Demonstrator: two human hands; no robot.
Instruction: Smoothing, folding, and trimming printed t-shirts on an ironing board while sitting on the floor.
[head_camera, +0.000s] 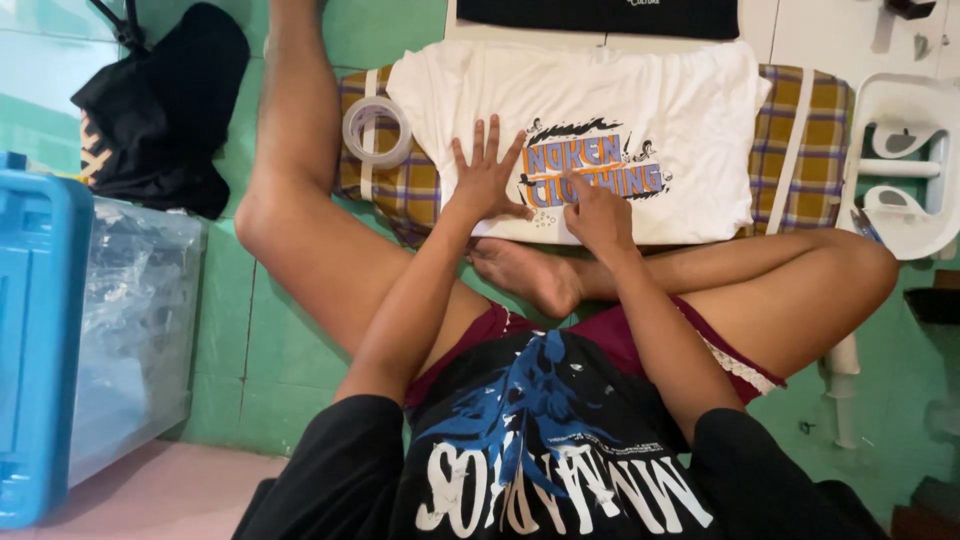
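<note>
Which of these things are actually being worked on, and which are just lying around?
In use: white printed T-shirt under the left hand and right hand; plaid cushion beneath it.

Lying about: tape roll, blue-lidded bin, black bag, white plastic stool.

Lighting: bright, even, diffuse; source direction could not be told. Shadows: soft and short, under the left hand (487, 180) and right hand (598, 215) on the white T-shirt (680, 110). Glare: white T-shirt near overexposed, folds faint; mild sheen on the clear plastic bin (135, 320). Focus: centre sharp; bottom foreground slightly soft. Distortion: wide-angle stretch at edges, blue lid (35, 350) bowed.
</note>
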